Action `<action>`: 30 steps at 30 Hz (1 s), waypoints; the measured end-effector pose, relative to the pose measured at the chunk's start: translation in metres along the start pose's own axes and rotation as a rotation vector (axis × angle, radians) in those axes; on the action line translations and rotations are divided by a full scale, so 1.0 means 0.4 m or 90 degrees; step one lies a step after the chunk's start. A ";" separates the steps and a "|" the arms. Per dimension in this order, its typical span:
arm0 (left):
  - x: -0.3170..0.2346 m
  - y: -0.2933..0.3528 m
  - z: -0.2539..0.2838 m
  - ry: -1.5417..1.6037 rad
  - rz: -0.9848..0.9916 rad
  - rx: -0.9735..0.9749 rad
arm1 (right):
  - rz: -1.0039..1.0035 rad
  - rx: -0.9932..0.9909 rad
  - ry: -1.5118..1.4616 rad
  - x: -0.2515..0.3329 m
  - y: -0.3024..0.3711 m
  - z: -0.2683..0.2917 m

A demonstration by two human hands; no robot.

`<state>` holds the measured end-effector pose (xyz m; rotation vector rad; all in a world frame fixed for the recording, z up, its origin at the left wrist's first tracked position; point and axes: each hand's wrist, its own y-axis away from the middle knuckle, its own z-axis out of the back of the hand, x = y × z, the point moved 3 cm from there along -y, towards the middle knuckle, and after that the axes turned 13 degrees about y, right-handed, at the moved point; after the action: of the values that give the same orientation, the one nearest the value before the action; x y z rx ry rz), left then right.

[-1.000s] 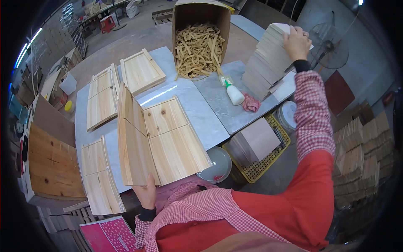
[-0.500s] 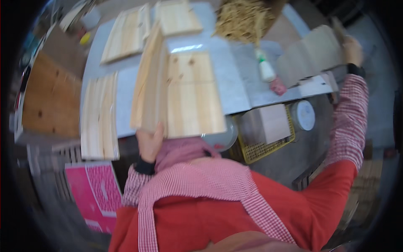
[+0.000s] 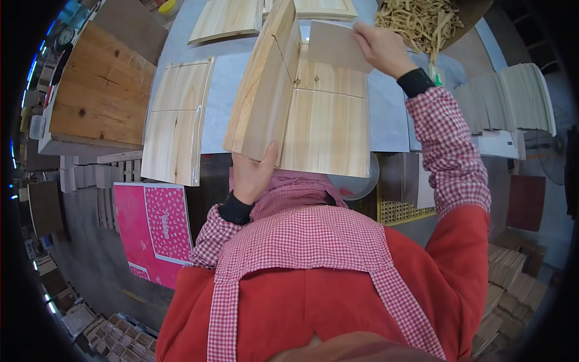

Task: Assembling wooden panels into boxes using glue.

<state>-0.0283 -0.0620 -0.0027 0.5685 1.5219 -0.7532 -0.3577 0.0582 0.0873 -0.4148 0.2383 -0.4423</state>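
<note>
My left hand (image 3: 256, 175) grips the lower end of a pale wooden panel (image 3: 256, 96) that stands tilted on edge. To its right lies a flat wooden panel (image 3: 327, 130) with a knot and a thin line across it; the two sit opened like a book, over the table's near edge. From the right, my right hand (image 3: 386, 49) pinches a thin grey sheet (image 3: 338, 45) by its right edge, over the far end of the flat panel. Whether the sheet touches the wood I cannot tell.
Another wooden panel (image 3: 177, 120) lies at the left beside a brown wooden box (image 3: 93, 87). More panels (image 3: 226, 18) lie at the back. Wood-coloured strips (image 3: 422, 24) are heaped at the far right, near a stack of sheets (image 3: 528, 99). Below hangs a pink printed board (image 3: 151, 232).
My right hand has come from the sheet stack at the far right to above the flat panel, bringing the grey sheet. The left hand keeps its grip on the upright panel.
</note>
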 end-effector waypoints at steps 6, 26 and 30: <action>0.008 0.006 0.013 -0.019 0.037 0.014 | 0.040 0.066 0.119 -0.042 -0.074 -0.065; -0.018 0.010 0.011 -0.069 0.088 0.015 | 0.222 -0.193 -0.160 -0.086 -0.119 -0.073; -0.020 0.014 0.011 -0.074 0.098 0.007 | 0.089 0.072 0.008 -0.069 -0.145 -0.093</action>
<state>-0.0203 -0.0610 0.0044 0.6326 1.3511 -0.6650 -0.4144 0.0107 0.0833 -0.2824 0.2514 -0.3197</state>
